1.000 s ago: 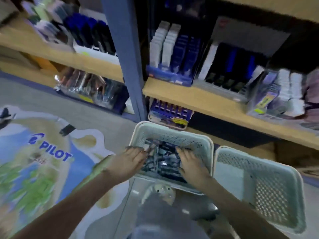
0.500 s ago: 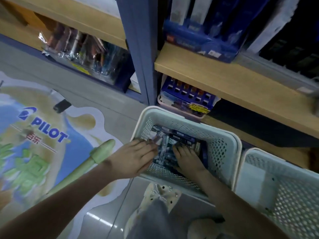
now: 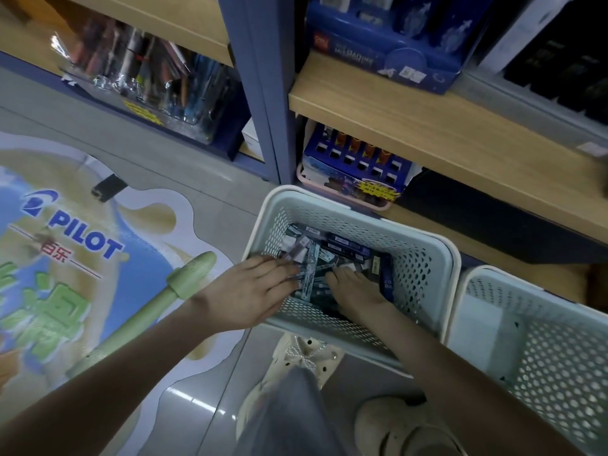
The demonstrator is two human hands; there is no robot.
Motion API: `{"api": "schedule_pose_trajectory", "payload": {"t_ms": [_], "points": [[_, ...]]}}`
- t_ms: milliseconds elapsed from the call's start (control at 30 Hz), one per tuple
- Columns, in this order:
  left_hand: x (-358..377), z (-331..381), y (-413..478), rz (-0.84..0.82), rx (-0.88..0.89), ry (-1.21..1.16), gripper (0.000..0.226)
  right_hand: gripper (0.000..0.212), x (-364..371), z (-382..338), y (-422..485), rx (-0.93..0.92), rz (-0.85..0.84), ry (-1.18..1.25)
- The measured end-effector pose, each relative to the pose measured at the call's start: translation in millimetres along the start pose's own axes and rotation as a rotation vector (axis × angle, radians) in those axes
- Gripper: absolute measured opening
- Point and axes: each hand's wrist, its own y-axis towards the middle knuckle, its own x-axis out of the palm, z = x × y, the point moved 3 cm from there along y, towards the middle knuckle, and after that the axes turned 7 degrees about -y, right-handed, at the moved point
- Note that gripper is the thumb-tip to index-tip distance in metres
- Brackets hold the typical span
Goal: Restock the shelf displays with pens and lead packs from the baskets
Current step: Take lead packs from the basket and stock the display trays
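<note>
Head view, centre of frame: lead packs [image 3: 342, 246] loose in basket [image 3: 424, 258]; left hand [image 3: 253, 291], fingers straight and together, rests on them; right hand [image 3: 357, 292], fingers buried among packs, grip not discernible; advisable to square a stack before lifting.

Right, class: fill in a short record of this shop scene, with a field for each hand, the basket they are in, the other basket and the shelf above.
Container: pale perforated plastic basket, holding small dark blue packs
Left side: left hand lies over the basket's left rim, fingers straight on the packs
Right side: right hand is inside the basket among the packs; grip unclear
Neighbour: matching pale basket beside it on the right
Above: light wooden shelf carrying a blue display box
</note>
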Motion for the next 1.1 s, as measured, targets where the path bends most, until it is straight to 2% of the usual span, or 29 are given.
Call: {"api": "schedule_pose_trajectory", "payload": {"t_ms": [100,233,333,467,600,700,800,933,1033,1100], "points": [[-0.5,-0.1,0.4,-0.007,-0.005,0.008,0.028,0.051,2.9,-1.9,-2.5,-0.015,-0.006,-0.073],[-2.7,0.8,3.0,-0.008,0.001,0.011,0.027,0.061,6.1,-6.3,-7.8,-0.033,0.232,-0.158],[-5.6,2.5,5.4,0.012,-0.004,0.035,0.022,0.05,5.0,-3.4,-8.9,0.016,0.298,-0.167],[-2.6,9.3,13.8,0.044,-0.096,0.035,0.021,0.062,-4.0,4.2,-14.9,0.064,0.365,-0.15],[8.0,14.1,30.8,0.025,-0.425,-0.173,0.04,0.059,-28.7,3.0,-28.2,0.034,0.478,0.124],[21.6,13.5,37.9,-0.008,-0.627,-0.46,0.076,0.057,-58.5,-2.5,-42.3,0.043,0.535,0.397],[27.0,13.8,44.3,-0.099,-0.719,-0.79,0.105,0.057,-84.8,-5.3,-54.8,0.1,0.54,0.783],[15.9,16.7,56.2,0.005,-0.783,-1.005,0.097,0.052,-105.3,-18.7,-58.6,0.021,0.593,1.05],[3.4,13.2,57.2,0.021,-0.899,-0.874,0.065,0.052,-111.0,-19.5,-55.0,-0.034,0.575,1.148],[-1.7,12.2,53.5,0.016,-0.928,-0.796,0.053,0.046,-109.9,-12.4,-51.6,-0.07,0.564,1.084]]}}
